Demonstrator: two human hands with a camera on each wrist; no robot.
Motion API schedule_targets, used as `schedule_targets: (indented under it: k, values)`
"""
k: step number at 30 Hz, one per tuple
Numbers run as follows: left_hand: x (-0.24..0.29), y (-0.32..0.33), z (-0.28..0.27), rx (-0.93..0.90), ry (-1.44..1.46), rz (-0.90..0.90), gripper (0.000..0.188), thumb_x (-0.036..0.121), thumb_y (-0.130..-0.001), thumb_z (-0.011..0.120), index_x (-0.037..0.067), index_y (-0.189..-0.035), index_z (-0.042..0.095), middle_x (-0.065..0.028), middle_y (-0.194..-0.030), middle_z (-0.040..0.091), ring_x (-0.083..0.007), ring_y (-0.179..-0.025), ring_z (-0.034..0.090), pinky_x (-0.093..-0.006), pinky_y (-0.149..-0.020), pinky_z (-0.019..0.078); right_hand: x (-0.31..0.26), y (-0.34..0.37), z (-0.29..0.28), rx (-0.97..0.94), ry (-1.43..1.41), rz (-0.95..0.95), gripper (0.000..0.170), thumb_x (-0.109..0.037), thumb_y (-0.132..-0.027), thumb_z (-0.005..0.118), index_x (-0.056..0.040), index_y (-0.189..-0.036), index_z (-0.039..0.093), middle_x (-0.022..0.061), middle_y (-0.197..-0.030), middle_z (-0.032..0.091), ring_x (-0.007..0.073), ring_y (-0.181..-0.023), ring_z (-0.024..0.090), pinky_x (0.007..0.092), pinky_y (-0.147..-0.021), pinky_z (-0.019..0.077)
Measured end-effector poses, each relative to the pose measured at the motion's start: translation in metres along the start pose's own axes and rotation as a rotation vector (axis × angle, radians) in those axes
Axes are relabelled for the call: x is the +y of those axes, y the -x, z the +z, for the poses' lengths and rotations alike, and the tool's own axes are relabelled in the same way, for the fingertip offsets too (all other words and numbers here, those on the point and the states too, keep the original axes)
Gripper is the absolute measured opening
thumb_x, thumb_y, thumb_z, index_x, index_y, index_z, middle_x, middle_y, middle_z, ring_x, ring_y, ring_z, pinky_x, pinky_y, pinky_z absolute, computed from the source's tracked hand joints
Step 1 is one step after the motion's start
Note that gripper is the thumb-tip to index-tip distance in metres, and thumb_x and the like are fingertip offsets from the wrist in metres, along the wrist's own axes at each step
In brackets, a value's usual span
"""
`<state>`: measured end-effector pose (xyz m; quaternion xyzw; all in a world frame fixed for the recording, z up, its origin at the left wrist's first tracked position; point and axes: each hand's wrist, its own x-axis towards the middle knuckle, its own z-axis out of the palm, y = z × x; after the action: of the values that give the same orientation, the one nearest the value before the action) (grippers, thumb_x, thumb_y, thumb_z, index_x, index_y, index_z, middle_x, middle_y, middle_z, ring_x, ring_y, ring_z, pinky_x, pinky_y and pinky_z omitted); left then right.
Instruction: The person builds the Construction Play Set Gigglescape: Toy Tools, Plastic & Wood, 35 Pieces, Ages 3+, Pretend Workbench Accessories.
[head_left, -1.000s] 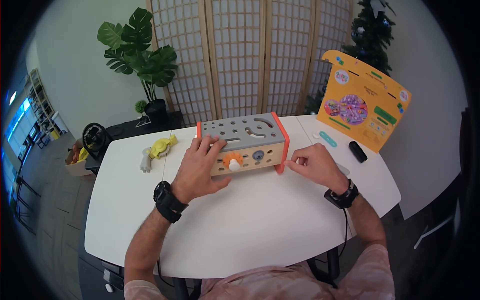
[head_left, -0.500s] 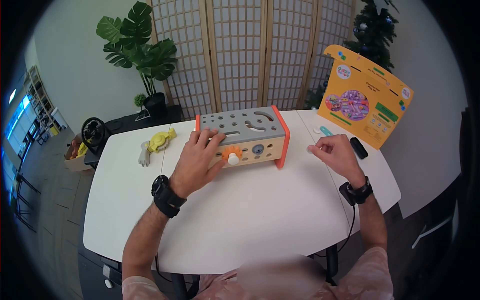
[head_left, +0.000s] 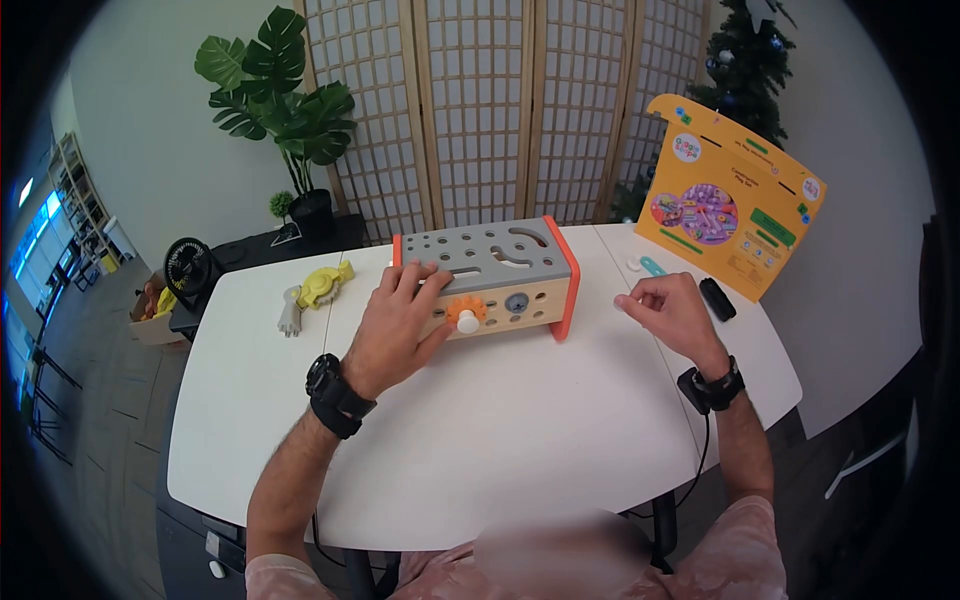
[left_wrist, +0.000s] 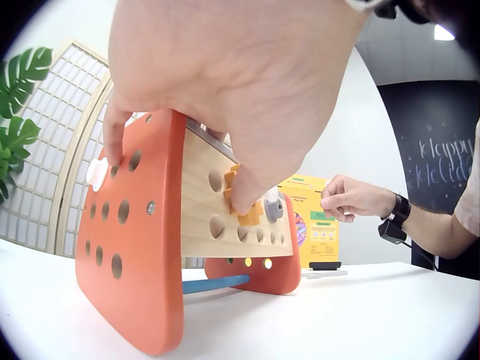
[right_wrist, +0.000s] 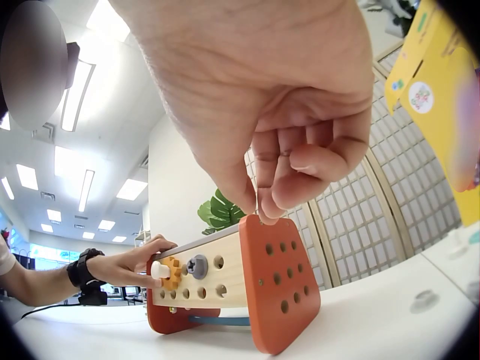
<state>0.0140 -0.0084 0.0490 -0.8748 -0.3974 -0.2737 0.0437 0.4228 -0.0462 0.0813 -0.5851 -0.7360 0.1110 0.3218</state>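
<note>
A toy workbench (head_left: pixel 490 255) with a grey perforated top, wooden front and red-orange end panels stands on the table. My left hand (head_left: pixel 395 320) grips its left end, fingers over the top and thumb down the front beside an orange gear (left_wrist: pixel 244 199). A white knob (head_left: pixel 467 321) sits at the gear's centre, and a grey screw head (right_wrist: pixel 197 267) is to its right. Off the right end panel (right_wrist: pixel 279 289), my right hand (head_left: pixel 670 310) hovers with curled fingers, thumb and index tips together; nothing shows between them.
A yellow toy and grey piece (head_left: pixel 318 290) lie left on the white table (head_left: pixel 480 430). At the right are a teal strip (head_left: pixel 652 266), a white round piece (head_left: pixel 633 264), a black object (head_left: pixel 717 299) and an upright yellow box (head_left: pixel 735 195).
My right hand has moved right, away from the workbench's right end panel, then stayed nearly still. My left hand keeps its place on the workbench.
</note>
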Motion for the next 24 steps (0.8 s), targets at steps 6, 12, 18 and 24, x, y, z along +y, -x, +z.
schedule_targets:
  k: [6, 12, 18, 24]
  values:
    - [0.002, 0.001, -0.002, -0.018, -0.002, -0.016, 0.074, 0.026, -0.087, 0.089, 0.003, -0.149, 0.056, -0.02, -0.152, 0.053, -0.0424, -0.137, 0.05, -0.0507, -0.118, 0.0477, 0.003, -0.001, -0.005, 0.039, -0.004, -0.011, 0.03, -0.023, -0.098, 0.086, 0.0014, -0.082, 0.08, 0.0012, -0.058, 0.063, 0.0069, -0.052, 0.054, 0.0268, -0.052, 0.041]
    - [0.004, 0.0, -0.002, -0.029, -0.023, -0.025, 0.085, 0.028, -0.079, 0.097, 0.003, -0.149, 0.056, -0.0199, -0.154, 0.053, -0.0422, -0.139, 0.049, -0.0507, -0.119, 0.0486, 0.017, -0.006, -0.032, 0.079, 0.0, 0.08, 0.025, -0.021, -0.099, 0.084, -0.0001, -0.086, 0.08, -0.002, -0.063, 0.069, 0.0055, -0.056, 0.057, 0.0257, -0.054, 0.0409]
    - [0.005, 0.0, -0.002, -0.019, -0.024, -0.016, 0.089, 0.025, -0.075, 0.099, 0.004, -0.15, 0.055, -0.0196, -0.154, 0.053, -0.0422, -0.14, 0.048, -0.0507, -0.119, 0.0482, 0.057, -0.022, -0.046, 0.323, -0.084, 0.054, 0.026, -0.02, -0.101, 0.08, -0.0007, -0.12, 0.079, 0.0086, -0.105, 0.082, 0.0165, -0.088, 0.074, 0.0308, -0.077, 0.0587]
    - [0.006, 0.0, -0.003, -0.024, -0.027, -0.02, 0.09, 0.024, -0.075, 0.098, 0.003, -0.15, 0.054, -0.02, -0.154, 0.053, -0.0424, -0.141, 0.048, -0.0512, -0.12, 0.0471, 0.131, -0.038, -0.031, 0.142, 0.04, 0.029, 0.046, -0.019, -0.103, 0.078, -0.003, -0.145, 0.067, 0.0147, -0.144, 0.071, 0.027, -0.116, 0.072, 0.0382, -0.099, 0.06]
